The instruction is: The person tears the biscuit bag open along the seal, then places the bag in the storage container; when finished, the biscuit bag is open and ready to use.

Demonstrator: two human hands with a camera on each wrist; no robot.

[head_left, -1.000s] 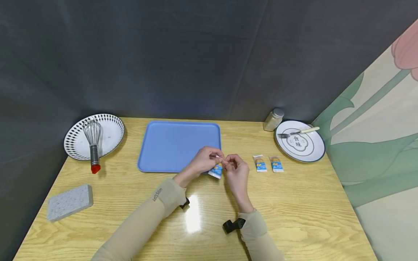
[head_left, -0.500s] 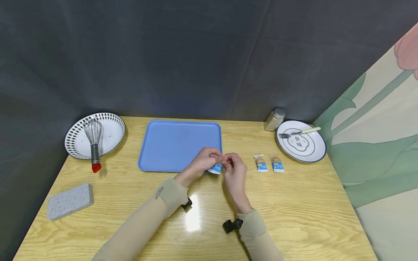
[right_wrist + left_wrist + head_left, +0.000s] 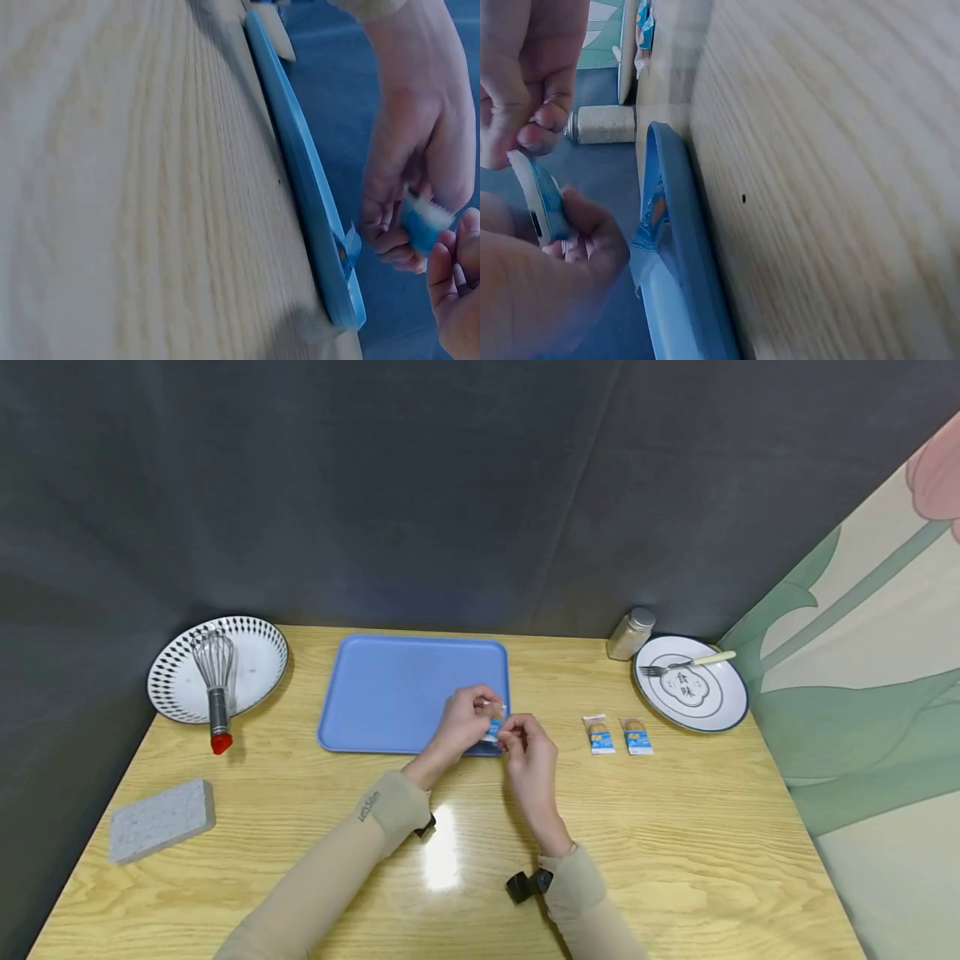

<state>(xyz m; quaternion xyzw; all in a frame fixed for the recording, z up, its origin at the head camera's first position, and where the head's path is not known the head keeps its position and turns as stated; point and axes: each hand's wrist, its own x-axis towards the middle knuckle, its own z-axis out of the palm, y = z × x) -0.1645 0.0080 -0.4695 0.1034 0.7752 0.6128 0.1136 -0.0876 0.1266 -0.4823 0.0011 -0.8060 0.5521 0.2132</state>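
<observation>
Your left hand and right hand both pinch the snack packet (fingers curled) over the blue tray's corner.

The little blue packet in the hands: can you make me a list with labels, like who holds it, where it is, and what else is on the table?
Held thing: small blue packet
Held by: left hand and right hand, both pinching it
Where: above the near right corner of the blue tray
Same kind nearby: two packets lying on the table
Left side: whisk on patterned plate, grey sponge
Right side: fork on white plate, shaker jar
</observation>
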